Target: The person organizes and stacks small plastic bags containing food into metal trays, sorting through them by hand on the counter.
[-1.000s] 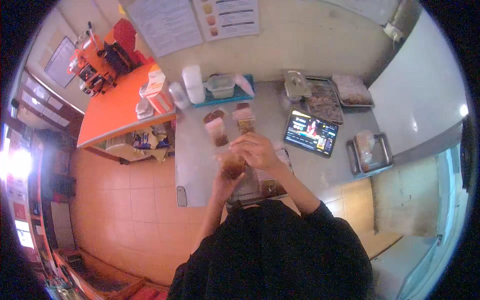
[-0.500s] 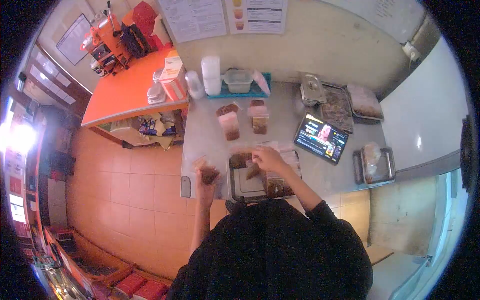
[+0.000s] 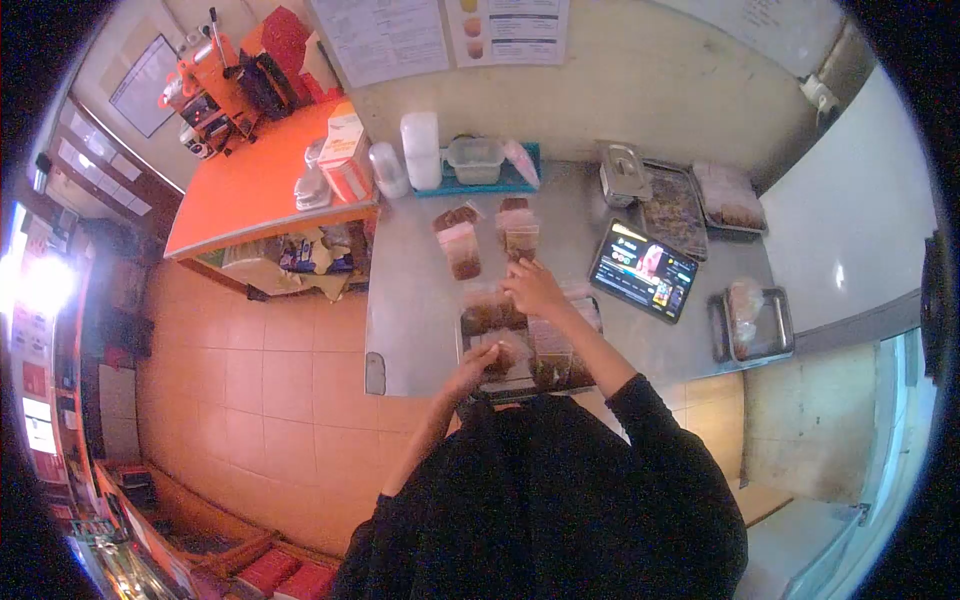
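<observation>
My left hand (image 3: 474, 372) is closed on a small clear bag of brown food (image 3: 508, 354), held over the near left part of a metal tray (image 3: 461, 335). Other filled bags (image 3: 550, 355) lie in the tray's right side, and more brown bags (image 3: 490, 308) sit along its far left. Farther out, my right hand (image 3: 535, 288) has its fingertips pinched at the near end of a bag (image 3: 518, 238) in a short row on the steel table. Left of that row lies another group of bags (image 3: 461, 250). The exact fingertip contact is small and blurry.
A tablet (image 3: 643, 270) with a lit screen lies right of my right hand. Behind it stand a lidded metal container (image 3: 624, 175) and filled trays (image 3: 672, 215). A teal tray (image 3: 530, 183) with plastic tubs is by the wall. An orange counter (image 3: 235, 205) adjoins the left.
My left hand has moved right with its bag, from beside the tray to over it. My right hand has left the tray and moved away from me to the bag row.
</observation>
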`<act>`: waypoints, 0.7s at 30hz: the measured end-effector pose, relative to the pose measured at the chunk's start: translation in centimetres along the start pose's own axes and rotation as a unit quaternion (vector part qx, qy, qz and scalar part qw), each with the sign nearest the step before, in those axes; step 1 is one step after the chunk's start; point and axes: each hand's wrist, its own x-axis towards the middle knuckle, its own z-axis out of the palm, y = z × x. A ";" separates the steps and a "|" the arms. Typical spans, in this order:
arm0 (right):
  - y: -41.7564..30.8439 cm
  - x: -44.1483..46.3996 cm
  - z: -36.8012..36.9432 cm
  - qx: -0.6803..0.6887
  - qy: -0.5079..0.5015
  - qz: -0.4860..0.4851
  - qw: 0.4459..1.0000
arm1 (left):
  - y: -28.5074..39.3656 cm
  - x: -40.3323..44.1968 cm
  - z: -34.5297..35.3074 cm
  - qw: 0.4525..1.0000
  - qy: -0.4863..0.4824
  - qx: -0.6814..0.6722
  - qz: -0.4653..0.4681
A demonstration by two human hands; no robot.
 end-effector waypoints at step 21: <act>3.9 -7.7 -2.9 0.136 0.226 0.349 0.899 | -0.8 1.0 0.7 0.998 0.055 -0.031 -0.008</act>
